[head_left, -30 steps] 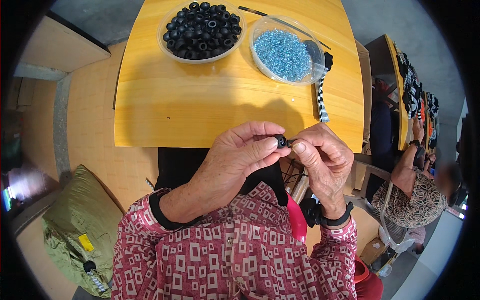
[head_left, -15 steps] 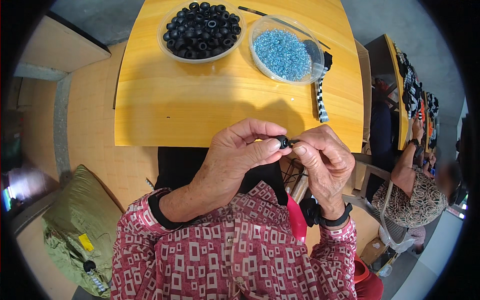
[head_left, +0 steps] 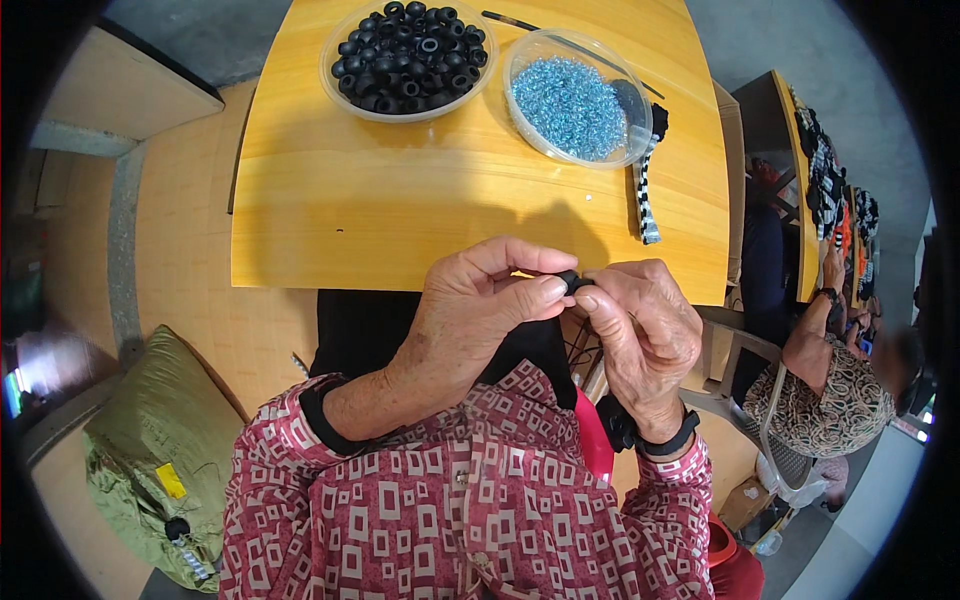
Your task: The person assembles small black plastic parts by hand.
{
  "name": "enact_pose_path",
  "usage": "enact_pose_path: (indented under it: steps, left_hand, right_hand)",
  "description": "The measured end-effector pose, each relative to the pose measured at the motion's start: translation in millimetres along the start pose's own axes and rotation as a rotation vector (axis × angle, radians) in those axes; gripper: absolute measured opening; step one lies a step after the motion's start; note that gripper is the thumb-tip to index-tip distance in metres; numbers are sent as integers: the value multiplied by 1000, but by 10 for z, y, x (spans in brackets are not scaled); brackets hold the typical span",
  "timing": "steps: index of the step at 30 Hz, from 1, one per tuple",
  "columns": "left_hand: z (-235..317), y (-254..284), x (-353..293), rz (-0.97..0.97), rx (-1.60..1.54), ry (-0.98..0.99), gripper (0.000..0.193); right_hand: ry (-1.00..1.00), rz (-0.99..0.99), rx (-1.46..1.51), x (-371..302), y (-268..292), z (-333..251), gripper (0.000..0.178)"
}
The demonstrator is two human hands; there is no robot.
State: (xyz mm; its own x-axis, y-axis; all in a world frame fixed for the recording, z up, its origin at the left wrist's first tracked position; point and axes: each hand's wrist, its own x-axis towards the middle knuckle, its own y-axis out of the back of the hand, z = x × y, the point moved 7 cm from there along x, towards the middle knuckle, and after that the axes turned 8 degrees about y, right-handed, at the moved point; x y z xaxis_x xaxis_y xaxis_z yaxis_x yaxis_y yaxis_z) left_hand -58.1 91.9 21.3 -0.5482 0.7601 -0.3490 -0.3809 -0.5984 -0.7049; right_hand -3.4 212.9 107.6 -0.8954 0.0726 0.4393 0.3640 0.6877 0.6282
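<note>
Before my chest, at the table's near edge, my left hand (head_left: 475, 292) is closed in a pinch around a small black rounded piece (head_left: 569, 280) with a rubbery look. My right hand (head_left: 648, 315) is also closed, its thumb and forefinger pressed together against the right end of that piece. Whatever those right fingertips hold is too small and covered to make out. Many similar black hollow pieces fill a clear round tub (head_left: 328, 82) on the table. To its right, a second clear tub (head_left: 520, 125) contains small shiny blue translucent bits (head_left: 575, 105).
On the yellow wooden table (head_left: 400, 215) lie a thin dark rod (head_left: 510, 21) behind the tubs and a black-and-white striped strip (head_left: 645, 190) on the right. A green sack (head_left: 165, 430) stands at lower left. Another person (head_left: 825, 395) sits at a table on the right.
My right hand has come slightly left, its fingertips now against the black piece. The piece has turned, so its open end no longer faces me. The left hand has hardly moved.
</note>
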Motion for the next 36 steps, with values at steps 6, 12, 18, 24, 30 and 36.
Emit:
enact_pose_path:
  steps: [6, 12, 18, 24, 30, 36]
  left_hand:
    - [-75, 1, 26, 7, -95, 14, 22]
    - [-116, 30, 45, 5, -84, 58, 21]
    - [-88, 9, 47, -37, -98, 51, 21]
    - [-96, 26, 52, -27, -142, 83, 21]
    - [-67, 5, 45, 2, -78, 25, 21]
    - [-123, 51, 31, -37, -95, 57, 20]
  right_hand:
    - [-80, 14, 44, -61, 3, 59, 16]
    - [-87, -55, 97, -28, -7, 43, 16]
    - [-68, -88, 117, 21, 28, 44, 22]
    - [73, -129, -67, 43, 52, -44, 23]
    - [207, -135, -166, 70, 38, -157, 28]
    - [129, -178, -98, 68, -4, -160, 27]
